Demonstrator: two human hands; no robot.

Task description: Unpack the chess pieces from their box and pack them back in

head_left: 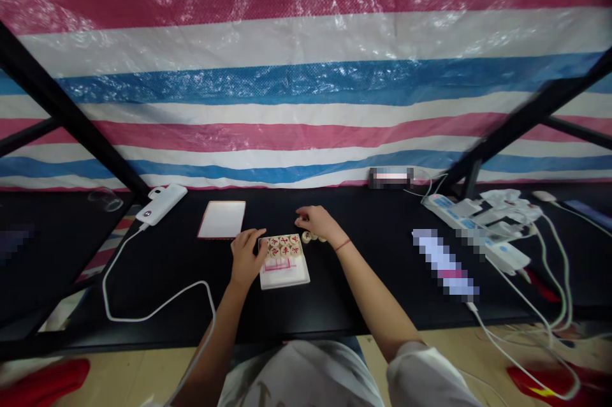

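Note:
A shallow white box point(285, 281) sits on the black table in front of me. Two rows of round Chinese chess pieces point(285, 246) with red characters fill its far part. Bare white bottom with red markings shows in the near part. At the box's left edge is my left hand point(246, 258), fingers spread, its thumb against the end pieces. Beyond the box's far right corner, my right hand point(318, 222) is curled, fingertips bent around what looks like a Chinese chess piece, partly hidden. A few loose pieces point(306, 238) lie beneath this hand.
A white-lined box lid point(222, 219) lies to the left. Farther left is a white power bank point(161, 204) with a cable point(157, 312) looping toward my left arm. On the right are a blurred-out phone point(444, 263) and a power strip point(497, 247) with chargers. Striped sheeting point(306, 88) hangs behind.

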